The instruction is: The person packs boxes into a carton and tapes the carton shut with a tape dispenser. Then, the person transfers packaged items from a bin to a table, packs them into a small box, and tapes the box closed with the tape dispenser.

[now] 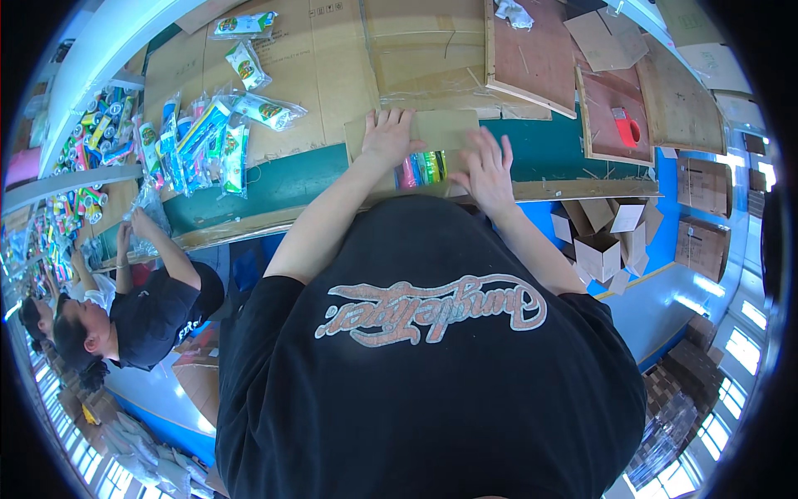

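Both hands — left hand (387, 137), right hand (488, 170) — flat, ungripped on cardboard flap (445, 129) over colourful packs (424, 166); closing step, next needs firm press down

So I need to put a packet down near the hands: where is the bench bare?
Bare green bench lies right of the right hand, below the wooden tray. More green sits left of the left hand. Beyond that, the bagged toys crowd it.

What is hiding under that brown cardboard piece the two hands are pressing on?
Under the cardboard piece, bright pink, green and yellow items peek out between the left hand and right hand. Their upper parts are covered.
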The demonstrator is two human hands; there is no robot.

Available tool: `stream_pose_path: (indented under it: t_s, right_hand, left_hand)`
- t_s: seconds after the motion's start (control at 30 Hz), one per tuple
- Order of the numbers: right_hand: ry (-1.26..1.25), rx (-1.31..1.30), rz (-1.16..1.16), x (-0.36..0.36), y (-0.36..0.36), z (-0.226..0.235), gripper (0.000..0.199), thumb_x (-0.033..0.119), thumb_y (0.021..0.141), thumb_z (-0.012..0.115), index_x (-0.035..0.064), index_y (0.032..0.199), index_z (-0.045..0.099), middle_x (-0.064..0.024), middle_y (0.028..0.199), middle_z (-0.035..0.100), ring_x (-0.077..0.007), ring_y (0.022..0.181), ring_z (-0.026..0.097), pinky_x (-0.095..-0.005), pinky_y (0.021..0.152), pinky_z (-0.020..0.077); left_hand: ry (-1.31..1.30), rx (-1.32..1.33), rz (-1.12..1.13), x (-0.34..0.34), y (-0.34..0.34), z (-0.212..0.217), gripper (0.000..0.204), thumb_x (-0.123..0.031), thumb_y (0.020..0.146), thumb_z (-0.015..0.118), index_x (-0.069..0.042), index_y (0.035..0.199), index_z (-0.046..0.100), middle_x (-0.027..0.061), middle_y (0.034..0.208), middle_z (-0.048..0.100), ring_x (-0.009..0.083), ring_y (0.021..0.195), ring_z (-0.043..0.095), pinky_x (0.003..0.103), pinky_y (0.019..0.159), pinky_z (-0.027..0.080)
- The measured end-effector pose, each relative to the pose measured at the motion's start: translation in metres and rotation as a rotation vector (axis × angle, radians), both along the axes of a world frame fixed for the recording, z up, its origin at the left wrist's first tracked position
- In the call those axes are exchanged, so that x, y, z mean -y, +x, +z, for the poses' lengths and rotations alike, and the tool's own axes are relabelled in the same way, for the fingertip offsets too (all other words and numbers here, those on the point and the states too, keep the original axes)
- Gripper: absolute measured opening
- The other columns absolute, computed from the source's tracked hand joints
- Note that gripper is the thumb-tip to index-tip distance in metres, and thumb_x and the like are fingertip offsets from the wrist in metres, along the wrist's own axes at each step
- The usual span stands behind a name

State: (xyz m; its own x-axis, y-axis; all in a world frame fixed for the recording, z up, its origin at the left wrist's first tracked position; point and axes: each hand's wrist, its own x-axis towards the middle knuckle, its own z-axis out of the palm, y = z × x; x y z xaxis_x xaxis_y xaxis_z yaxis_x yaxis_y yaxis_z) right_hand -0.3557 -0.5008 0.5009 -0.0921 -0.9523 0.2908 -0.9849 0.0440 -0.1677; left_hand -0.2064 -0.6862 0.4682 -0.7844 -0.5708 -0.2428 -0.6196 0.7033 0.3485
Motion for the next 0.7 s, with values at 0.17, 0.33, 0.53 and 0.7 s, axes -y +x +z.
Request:
stream_pose_path:
  t_s: [0.17, 0.33, 0.53, 0.7]
  right_hand:
    - [-0.003, 0.017, -0.113, 0.029, -0.004, -0.045, 0.042, 0.039, 0.085, 0.067, 0.0108, 0.115, 0.058, -0.0121, 0.143, 0.041, -0.0295, 0.140, 0.031, -0.0542, 0.117, 0.0141]
    - [0.014, 0.069, -0.180, 0.030, -0.006, -0.053, 0.039, 0.036, 0.088, 0.064, 0.0113, 0.118, 0.057, -0.0118, 0.142, 0.042, -0.0298, 0.141, 0.030, -0.0538, 0.117, 0.0147]
    - [0.056, 0.030, -0.046, 0.047, -0.013, -0.038, 0.033, 0.033, 0.091, 0.061, 0.0099, 0.114, 0.057, -0.0129, 0.136, 0.049, -0.0313, 0.138, 0.035, -0.0537, 0.116, 0.0182]
    - [0.148, 0.214, 0.014, 0.106, -0.028, -0.029, 0.031, 0.035, 0.097, 0.051, 0.0078, 0.106, 0.061, -0.0156, 0.121, 0.061, -0.0317, 0.121, 0.053, -0.0446, 0.107, 0.0351]
  left_hand:
    - [-0.118, 0.010, -0.017, -0.013, 0.000, 0.001, 0.082, -0.057, 0.087, 0.059, -0.012, 0.149, 0.032, 0.0149, 0.144, 0.042, 0.0336, 0.138, 0.034, 0.058, 0.116, 0.015]
    - [-0.369, -0.176, -0.017, -0.038, 0.006, 0.006, 0.090, -0.068, 0.086, 0.051, -0.012, 0.152, 0.029, 0.0242, 0.147, 0.036, 0.0446, 0.139, 0.030, 0.058, 0.116, 0.014]
    - [-0.311, -0.085, -0.078, -0.030, 0.011, -0.002, 0.088, -0.074, 0.085, 0.044, -0.018, 0.152, 0.030, 0.0302, 0.145, 0.035, 0.0488, 0.136, 0.029, 0.057, 0.116, 0.016]
    - [-0.362, -0.263, -0.152, -0.027, 0.013, -0.008, 0.074, -0.059, 0.092, 0.050, -0.008, 0.145, 0.039, 0.0286, 0.141, 0.039, 0.0471, 0.134, 0.032, 0.056, 0.115, 0.019]
